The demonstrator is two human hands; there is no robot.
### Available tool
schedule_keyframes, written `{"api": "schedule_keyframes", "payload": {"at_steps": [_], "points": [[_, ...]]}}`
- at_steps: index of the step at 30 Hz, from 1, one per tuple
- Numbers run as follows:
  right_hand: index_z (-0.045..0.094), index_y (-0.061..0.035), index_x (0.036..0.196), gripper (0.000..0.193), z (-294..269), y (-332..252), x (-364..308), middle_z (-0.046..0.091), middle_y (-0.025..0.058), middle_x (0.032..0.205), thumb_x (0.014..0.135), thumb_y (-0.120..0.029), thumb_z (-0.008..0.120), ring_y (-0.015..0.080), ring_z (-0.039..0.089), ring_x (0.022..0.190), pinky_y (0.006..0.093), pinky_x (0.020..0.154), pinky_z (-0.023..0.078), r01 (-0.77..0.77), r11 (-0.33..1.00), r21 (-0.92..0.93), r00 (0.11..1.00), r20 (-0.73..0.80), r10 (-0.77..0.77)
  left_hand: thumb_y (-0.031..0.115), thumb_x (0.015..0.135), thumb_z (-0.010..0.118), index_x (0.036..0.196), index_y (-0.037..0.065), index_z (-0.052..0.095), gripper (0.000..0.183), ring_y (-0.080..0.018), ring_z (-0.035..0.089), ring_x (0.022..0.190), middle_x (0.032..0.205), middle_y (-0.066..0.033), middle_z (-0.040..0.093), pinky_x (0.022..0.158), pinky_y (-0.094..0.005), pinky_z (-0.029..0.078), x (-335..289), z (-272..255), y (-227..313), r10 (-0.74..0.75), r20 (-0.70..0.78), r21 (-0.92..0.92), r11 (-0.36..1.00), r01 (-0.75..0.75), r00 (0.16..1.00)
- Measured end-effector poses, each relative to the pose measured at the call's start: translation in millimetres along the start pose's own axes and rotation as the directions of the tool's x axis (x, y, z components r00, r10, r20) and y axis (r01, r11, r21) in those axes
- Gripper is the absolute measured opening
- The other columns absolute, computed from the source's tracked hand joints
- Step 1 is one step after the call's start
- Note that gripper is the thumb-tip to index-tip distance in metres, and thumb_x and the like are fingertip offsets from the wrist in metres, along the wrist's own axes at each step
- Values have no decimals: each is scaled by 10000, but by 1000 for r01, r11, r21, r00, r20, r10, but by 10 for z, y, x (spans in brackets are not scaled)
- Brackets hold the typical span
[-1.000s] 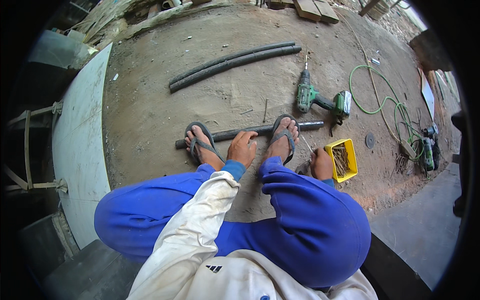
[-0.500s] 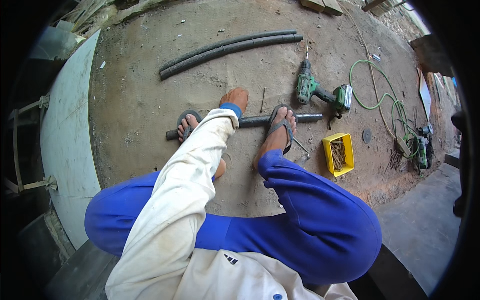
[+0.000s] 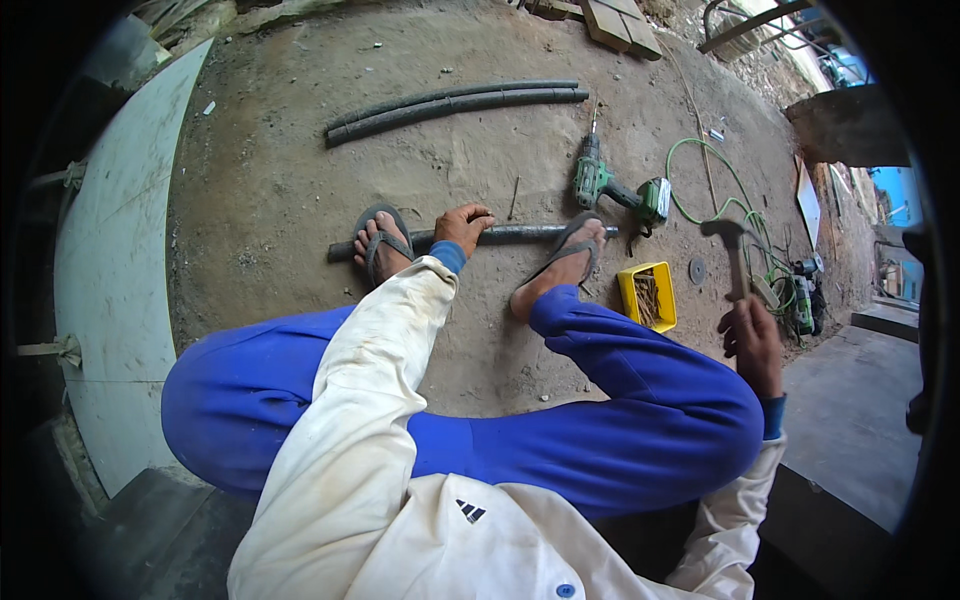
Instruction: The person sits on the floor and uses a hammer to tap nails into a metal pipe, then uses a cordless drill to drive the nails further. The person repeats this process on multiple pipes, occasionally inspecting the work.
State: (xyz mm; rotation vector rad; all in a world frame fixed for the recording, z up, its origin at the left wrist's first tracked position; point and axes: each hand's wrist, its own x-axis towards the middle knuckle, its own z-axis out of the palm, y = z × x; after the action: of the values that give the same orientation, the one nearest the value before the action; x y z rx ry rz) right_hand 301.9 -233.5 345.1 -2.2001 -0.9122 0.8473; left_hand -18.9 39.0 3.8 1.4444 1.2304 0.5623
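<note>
A hammer (image 3: 738, 258) is raised in my right hand (image 3: 755, 340), fingers wrapped round its handle, out beyond my right knee. My left hand (image 3: 463, 227) rests at a dark round pipe (image 3: 520, 235) lying across the ground. Its fingertips are pinched together just over the pipe; what they hold, if anything, is too small to make out. Both my sandalled feet press on the pipe, the left foot (image 3: 383, 245) near its left end and the right foot (image 3: 575, 252) near its right end. A thin nail-like piece (image 3: 515, 198) lies just beyond the pipe.
Two more dark pipes (image 3: 460, 103) lie farther off. A green cordless drill (image 3: 610, 185) sits to the right, near a yellow box (image 3: 668, 295) of nails or screws. Beyond are a dark disc (image 3: 697, 270), a green cord (image 3: 690, 145) and an angle grinder (image 3: 803, 305). A pale board (image 3: 125, 250) lies left.
My right hand has come into view at the right with the hammer raised. My left hand stays by the pipe, its fingertips now showing pinched. The head view has shifted a little.
</note>
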Motion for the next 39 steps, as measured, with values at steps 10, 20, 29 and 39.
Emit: {"api": "schedule_keyframes", "payload": {"at_steps": [10,20,29,39], "points": [[610,-57,1117,252,1385,-712,650,524,-45,693,1134,-306,572,45,479,557,243,473,376,81,983,165,952,280,-125,219,921,827,1098,86,811,222,-182,761,832,962,-113,810,782,-333,586,-18,127,-116,153,-94,116,983,-142,984],[615,12,1097,366,2582,27,502,672,330,833,1093,-353,589,558,668,828,607,707,484,186,964,-190,972,178,-152,184,928,818,1078,99,817,173,-153,751,795,934,-103,810,735,-326,588,-34,194,-85,216,-168,102,974,-201,962],[586,-6,1184,342,2768,142,554,689,323,837,1087,-334,587,557,668,804,625,716,501,210,952,-223,972,153,-178,206,919,823,1072,101,813,187,-197,766,822,937,-113,801,758,-352,588,1,146,37,161,-138,181,974,-134,977],[498,-63,1400,392,2890,-11,601,720,298,943,1097,-305,553,542,687,822,629,704,522,379,896,-229,925,76,-372,201,924,823,1078,93,816,189,-243,766,840,985,-121,801,758,-362,587,53,173,-70,263,-113,157,957,-244,958]]}}
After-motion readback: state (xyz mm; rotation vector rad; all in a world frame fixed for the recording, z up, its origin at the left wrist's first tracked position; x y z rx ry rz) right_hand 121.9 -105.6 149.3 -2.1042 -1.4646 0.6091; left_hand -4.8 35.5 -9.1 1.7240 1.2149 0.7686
